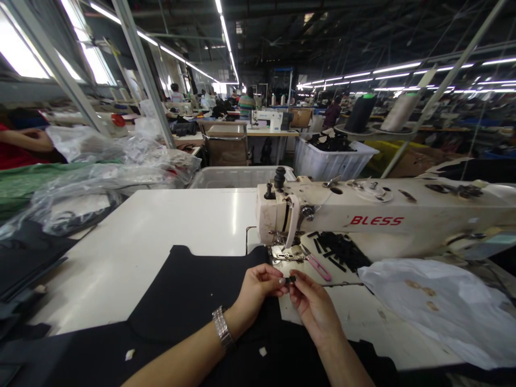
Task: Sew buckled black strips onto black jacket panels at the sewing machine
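Between the fingertips of my left hand (pixel 262 285) and my right hand (pixel 312 301) is a small dark strip (pixel 289 280), pinched from both sides. Both hands are closed on it, just in front of the presser foot of the sewing machine (pixel 330 209). Below and left of them, a large black fabric panel (pixel 193 290) lies on the white table (pixel 181 220), its edge reaching the needle area. Pink-handled thread snips (pixel 319 267) lie right of the needle plate. Behind these is a heap of short black strips (pixel 338 250) under the machine arm.
A white plastic bag (pixel 439 306) lies on the right of the table. Plastic-wrapped goods (pixel 133 166) are piled at the left. A clear bin (pixel 242 174) stands behind the table, with a crate of black scraps (pixel 332 156) beyond. Other people are in the background.
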Motion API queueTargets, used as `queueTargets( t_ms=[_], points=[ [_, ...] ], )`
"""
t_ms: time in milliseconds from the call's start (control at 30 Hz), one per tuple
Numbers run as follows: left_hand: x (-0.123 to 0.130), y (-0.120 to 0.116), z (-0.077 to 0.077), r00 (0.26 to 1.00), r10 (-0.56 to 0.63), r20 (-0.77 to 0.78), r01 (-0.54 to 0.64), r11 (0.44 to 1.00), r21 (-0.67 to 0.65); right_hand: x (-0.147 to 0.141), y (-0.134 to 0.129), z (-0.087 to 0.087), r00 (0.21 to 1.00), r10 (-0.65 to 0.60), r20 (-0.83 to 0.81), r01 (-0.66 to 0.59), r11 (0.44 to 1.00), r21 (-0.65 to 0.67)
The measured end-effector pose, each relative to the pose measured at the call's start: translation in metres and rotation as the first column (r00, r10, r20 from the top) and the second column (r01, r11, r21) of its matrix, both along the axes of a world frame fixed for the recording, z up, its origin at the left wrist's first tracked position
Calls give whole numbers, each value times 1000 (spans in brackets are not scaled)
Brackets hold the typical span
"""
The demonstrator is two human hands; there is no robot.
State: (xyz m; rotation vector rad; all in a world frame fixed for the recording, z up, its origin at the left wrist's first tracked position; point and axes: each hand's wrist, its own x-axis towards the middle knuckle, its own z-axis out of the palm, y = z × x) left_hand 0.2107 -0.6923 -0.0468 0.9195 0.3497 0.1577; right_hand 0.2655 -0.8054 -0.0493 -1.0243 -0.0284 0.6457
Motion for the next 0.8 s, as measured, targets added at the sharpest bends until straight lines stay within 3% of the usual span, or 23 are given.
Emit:
queueTargets(
  t_ms=[100,233,433,633,800],
  points=[
    [0,1,3,998,57,-17,-56,997,54,-6,2,0,999,-48,2,48,999,-9],
    [1,2,4,993,117,-29,-113,987,114,-11,1,3,977,-9,212,31,994,-102],
    [-1,0,4,997,82,10,-83,977,196,-5,0,2,938,-24,345,125,954,-273],
    [-5,6,7,988,-118,97,104,985,138,-2,-4,4,955,-130,268,179,969,-168],
    [-3,14,2,982,-174,80,161,977,143,-3,-8,6,990,-3,139,11,998,-58]
  ],
)
